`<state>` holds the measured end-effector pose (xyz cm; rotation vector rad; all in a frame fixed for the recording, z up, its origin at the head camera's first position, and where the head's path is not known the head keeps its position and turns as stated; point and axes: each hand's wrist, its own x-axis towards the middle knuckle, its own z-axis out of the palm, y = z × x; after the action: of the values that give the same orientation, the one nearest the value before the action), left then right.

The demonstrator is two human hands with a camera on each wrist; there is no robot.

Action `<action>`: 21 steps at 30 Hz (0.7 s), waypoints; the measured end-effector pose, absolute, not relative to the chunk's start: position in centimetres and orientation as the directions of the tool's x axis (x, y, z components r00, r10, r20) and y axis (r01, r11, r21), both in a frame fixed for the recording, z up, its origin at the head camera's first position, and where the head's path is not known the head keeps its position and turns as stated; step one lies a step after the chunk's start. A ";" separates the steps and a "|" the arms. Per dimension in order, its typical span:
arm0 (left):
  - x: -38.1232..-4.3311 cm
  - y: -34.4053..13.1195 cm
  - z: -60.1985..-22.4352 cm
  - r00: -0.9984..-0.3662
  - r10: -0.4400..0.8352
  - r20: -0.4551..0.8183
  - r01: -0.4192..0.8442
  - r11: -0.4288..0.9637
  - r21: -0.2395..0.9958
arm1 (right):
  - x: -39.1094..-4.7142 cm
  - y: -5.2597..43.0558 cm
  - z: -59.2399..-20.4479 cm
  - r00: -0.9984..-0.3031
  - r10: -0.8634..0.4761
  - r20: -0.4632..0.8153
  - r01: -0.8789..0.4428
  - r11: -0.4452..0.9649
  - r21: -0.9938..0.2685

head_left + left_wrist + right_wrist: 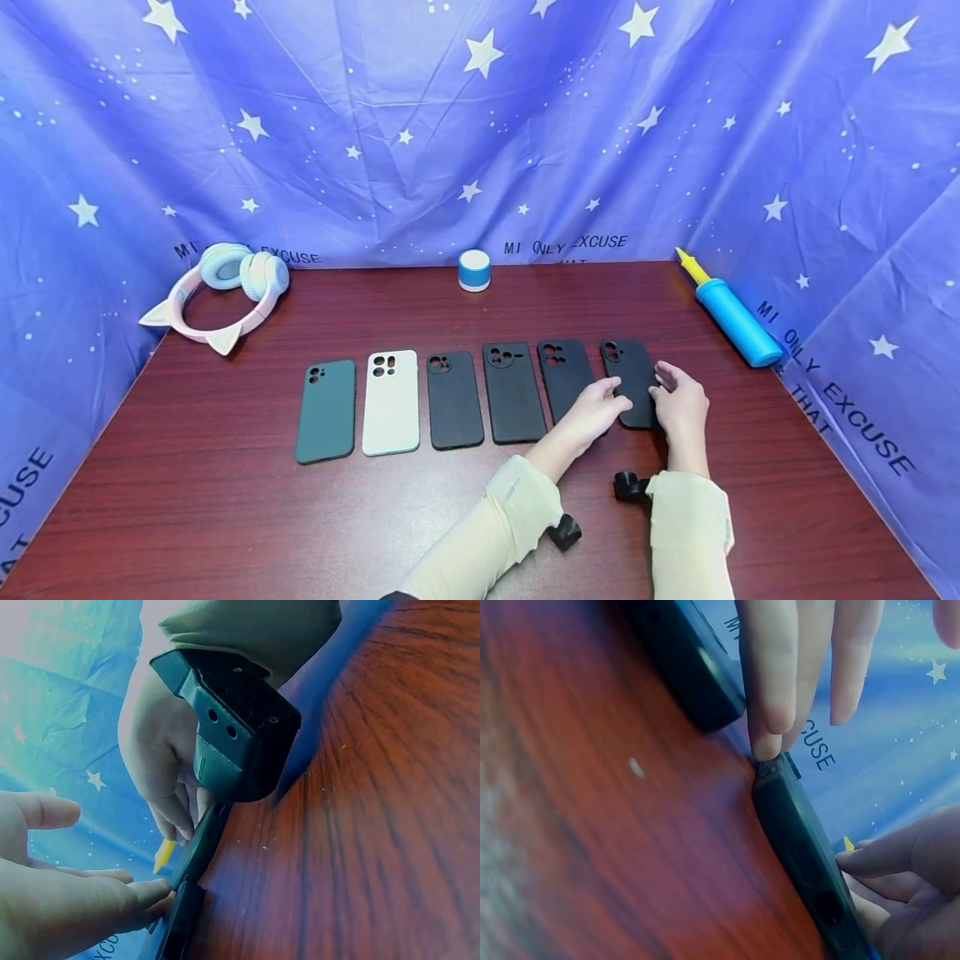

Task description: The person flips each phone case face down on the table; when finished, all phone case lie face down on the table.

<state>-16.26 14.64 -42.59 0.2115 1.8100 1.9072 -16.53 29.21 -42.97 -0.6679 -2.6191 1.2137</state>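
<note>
The phone case at the right end of the row, black [636, 385] with a camera cutout at its upper left, lies flat on the table between both hands. My left hand [596, 408] reaches across the neighbouring black phone case [564, 367], partly covering it, and touches the end case's left edge with nearly straight fingers. At the opposite edge is my right hand [681, 408], its thumb touching the case's side and its fingers loosely bent. In the right wrist view, the left fingertips meet one corner of the end case [795, 840], while the right thumb rests against its side.
Leftward in the row lie a teal case [326, 412], a white case [391, 404] and two more black cases [455, 404]. Cat-ear headphones [251, 321], a blue-and-white cylinder [474, 272] and a blue pump [738, 323] stand or lie along the back of the table [225, 517].
</note>
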 end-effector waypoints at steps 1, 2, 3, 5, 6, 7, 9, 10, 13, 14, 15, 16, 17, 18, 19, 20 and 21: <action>-16.3 14.6 -42.6 -0.865 0.451 -0.222 -0.244 0.010 0.970 | -16.6 29.2 -43.0 -0.884 0.467 -0.024 0.322 0.572 -0.755; -16.3 14.6 -42.6 -0.864 0.451 -0.222 -0.242 0.013 0.970 | -16.6 29.2 -43.0 -0.885 0.464 -0.024 0.322 0.574 -0.753; -16.3 14.5 -42.5 -0.865 0.451 -0.221 -0.239 0.019 0.971 | -16.6 29.2 -43.0 -0.887 0.461 -0.024 0.320 0.577 -0.752; -16.4 14.3 -42.4 -0.867 0.448 -0.220 -0.229 0.035 0.973 | -16.6 29.3 -43.0 -0.889 0.457 -0.019 0.315 0.581 -0.751; -16.5 14.2 -42.4 -0.867 0.447 -0.220 -0.224 0.045 0.974 | -16.6 29.3 -43.1 -0.888 0.459 -0.015 0.313 0.582 -0.751; -16.6 14.0 -42.3 -0.867 0.447 -0.219 -0.216 0.060 0.975 | -16.6 29.3 -43.0 -0.886 0.464 -0.010 0.312 0.580 -0.752; -16.9 13.4 -42.2 -0.869 0.445 -0.216 -0.193 0.097 0.976 | -16.5 29.4 -43.0 -0.880 0.476 0.010 0.302 0.575 -0.761; -17.1 12.9 -42.2 -0.870 0.445 -0.213 -0.179 0.117 0.977 | -16.5 29.5 -43.0 -0.875 0.484 0.016 0.300 0.568 -0.767; -17.8 11.1 -41.9 -0.869 0.461 -0.182 -0.109 0.181 0.977 | -16.4 29.6 -42.8 -0.867 0.498 0.024 0.294 0.549 -0.783; -18.0 10.2 -41.8 -0.868 0.467 -0.167 -0.080 0.201 0.976 | -16.4 29.7 -42.7 -0.867 0.498 0.025 0.291 0.545 -0.786; -18.3 9.3 -41.7 -0.868 0.473 -0.153 -0.053 0.218 0.974 | -16.3 29.7 -42.6 -0.867 0.498 0.022 0.290 0.541 -0.790; -18.5 8.3 -41.5 -0.868 0.476 -0.143 -0.033 0.232 0.972 | -16.3 29.7 -42.5 -0.868 0.496 0.020 0.289 0.538 -0.792; -18.8 7.2 -41.4 -0.866 0.482 -0.131 -0.009 0.247 0.969 | -16.3 29.7 -42.4 -0.870 0.493 0.020 0.286 0.536 -0.795; -19.1 6.1 -41.3 -0.866 0.486 -0.118 0.015 0.262 0.965 | -16.3 29.7 -42.3 -0.871 0.491 0.016 0.287 0.535 -0.795; -19.4 4.9 -41.1 -0.865 0.491 -0.105 0.039 0.275 0.961 | -16.3 29.7 -42.2 -0.874 0.485 0.013 0.286 0.536 -0.794; -19.6 3.7 -41.0 -0.865 0.494 -0.091 0.061 0.284 0.957 | -16.3 29.7 -42.1 -0.879 0.477 0.017 0.278 0.540 -0.794; -19.8 2.5 -40.9 -0.864 0.497 -0.082 0.077 0.292 0.953 | -16.2 29.8 -42.1 -0.885 0.465 0.021 0.270 0.550 -0.790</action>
<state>-19.81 2.49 -40.86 0.5168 2.2034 1.5946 -16.24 29.77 -42.06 -0.6176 -2.5586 1.2463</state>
